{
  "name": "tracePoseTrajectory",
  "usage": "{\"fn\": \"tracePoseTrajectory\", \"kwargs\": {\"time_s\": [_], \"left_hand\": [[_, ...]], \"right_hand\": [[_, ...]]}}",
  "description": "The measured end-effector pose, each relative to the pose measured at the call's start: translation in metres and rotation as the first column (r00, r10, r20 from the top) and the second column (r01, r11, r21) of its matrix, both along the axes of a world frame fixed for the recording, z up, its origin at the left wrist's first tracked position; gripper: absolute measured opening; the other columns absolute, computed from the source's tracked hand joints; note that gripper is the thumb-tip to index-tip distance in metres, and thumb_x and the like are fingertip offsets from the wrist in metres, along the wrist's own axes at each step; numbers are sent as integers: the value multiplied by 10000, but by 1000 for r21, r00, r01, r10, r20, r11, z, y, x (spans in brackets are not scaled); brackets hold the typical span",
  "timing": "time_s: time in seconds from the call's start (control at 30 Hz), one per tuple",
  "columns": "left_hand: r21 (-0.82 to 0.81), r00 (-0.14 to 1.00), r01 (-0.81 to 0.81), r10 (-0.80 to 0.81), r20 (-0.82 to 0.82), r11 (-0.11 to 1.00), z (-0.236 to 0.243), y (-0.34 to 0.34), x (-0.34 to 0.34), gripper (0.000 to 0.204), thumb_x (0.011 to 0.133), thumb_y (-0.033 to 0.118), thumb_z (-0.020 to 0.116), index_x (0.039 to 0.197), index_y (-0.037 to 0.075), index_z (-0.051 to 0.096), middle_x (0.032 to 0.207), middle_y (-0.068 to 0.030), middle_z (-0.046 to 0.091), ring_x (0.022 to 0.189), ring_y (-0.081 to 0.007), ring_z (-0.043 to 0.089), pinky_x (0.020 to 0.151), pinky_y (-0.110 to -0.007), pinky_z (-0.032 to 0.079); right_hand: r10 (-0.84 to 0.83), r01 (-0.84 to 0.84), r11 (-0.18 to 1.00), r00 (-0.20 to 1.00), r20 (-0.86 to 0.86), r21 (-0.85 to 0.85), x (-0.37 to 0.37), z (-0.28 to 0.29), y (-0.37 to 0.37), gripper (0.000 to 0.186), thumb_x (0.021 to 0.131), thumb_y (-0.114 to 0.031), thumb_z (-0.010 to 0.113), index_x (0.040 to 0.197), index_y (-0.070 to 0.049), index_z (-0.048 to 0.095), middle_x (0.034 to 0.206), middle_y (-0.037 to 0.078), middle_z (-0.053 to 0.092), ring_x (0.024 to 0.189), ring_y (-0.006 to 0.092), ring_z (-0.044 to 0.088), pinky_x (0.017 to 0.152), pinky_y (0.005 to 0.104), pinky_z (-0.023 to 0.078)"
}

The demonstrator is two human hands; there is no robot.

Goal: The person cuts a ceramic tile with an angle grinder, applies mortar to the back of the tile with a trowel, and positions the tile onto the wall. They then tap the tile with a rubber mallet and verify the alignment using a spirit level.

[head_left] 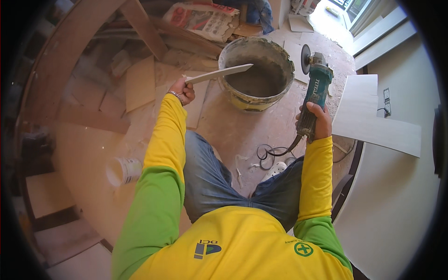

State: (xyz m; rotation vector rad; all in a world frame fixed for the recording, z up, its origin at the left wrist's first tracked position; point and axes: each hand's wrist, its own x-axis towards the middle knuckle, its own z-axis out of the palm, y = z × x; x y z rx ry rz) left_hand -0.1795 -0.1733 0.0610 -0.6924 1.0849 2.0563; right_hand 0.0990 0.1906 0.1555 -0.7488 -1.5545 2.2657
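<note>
My left hand [183, 91] is closed on one end of a narrow, pale strip of tile [219, 73], whose far end tapers and reaches over the bucket's opening. In my right hand [318, 120] is a teal and black angle grinder [319, 84], gripped by its rear body. Its disc [305, 59] points up and away, clear of the strip. A dark cord [296, 142] leaves the grinder's lower end and coils on the floor. Between my hands, farther off, stands a large round bucket [255, 100], crusted with dried grey mortar.
A printed sack [203, 21] lies beyond the bucket. At the left are a wooden frame [70, 51], flat tiles [140, 84] and a small white tub [125, 171]. An L-shaped cut tile [373, 119] leans at the right near a wall socket [387, 100].
</note>
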Motion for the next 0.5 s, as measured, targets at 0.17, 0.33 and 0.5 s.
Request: {"fn": "tracePoseTrajectory", "kwargs": {"time_s": [0.17, 0.33, 0.5], "left_hand": [[-6, 1000, -30, 30, -9, 1000, -2, 1, -2, 108, 856, 187, 586, 769, 142, 540, 557, 27, 510, 402, -51, 377, 372, -214, 310], [-11, 998, -56, 56, -5, 998, -4, 0, -6, 97, 856, 183, 584, 779, 142, 542, 566, 24, 517, 405, -50, 381, 371, -213, 307], [5, 997, -71, 71, -3, 997, -7, 0, -9, 136, 893, 260, 562, 821, 144, 566, 576, 28, 523, 412, -46, 387, 377, -206, 308]], "right_hand": [[-8, 7, 1000, 1000, -22, -29, 0, 0, 4, 379, 764, -218, 698, 1037, -21, 524, 816, 116, 596, 591, 219, 621, 513, 339, 548], [13, -14, 998, 1000, -29, -55, 0, -2, 6, 377, 767, -216, 695, 1039, -17, 526, 817, 118, 598, 592, 218, 621, 512, 340, 550], [28, -30, 997, 999, -33, -69, 0, -4, 8, 382, 768, -218, 695, 1044, -16, 526, 824, 121, 598, 591, 217, 620, 512, 337, 550]]}}
